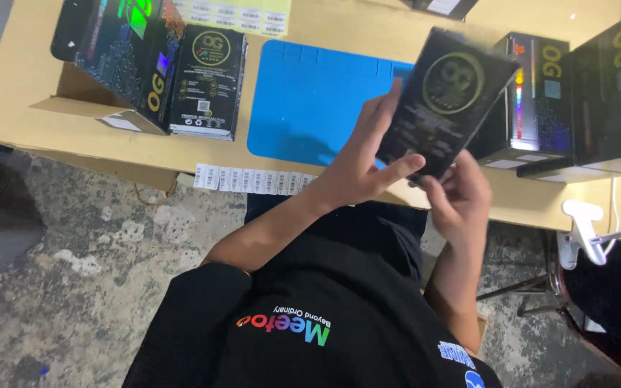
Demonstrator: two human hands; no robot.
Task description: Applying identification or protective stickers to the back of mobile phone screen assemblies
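Note:
I hold a flat black box (448, 97) with a gold round emblem above the table's front edge. My left hand (364, 162) supports it from the left side and underneath, thumb laid along its lower edge. My right hand (458, 197) grips its bottom corner from below. The box tilts to the right and partly covers a blue mat (310, 100) lying on the tan table (30, 79).
A stack of flat black boxes (206, 79) and a taller black carton (127, 54) sit at the left on the table. More black cartons (576, 100) stand at the right. Barcode label strips (253, 179) hang at the table edge. A white clamp (583, 230) is at the right.

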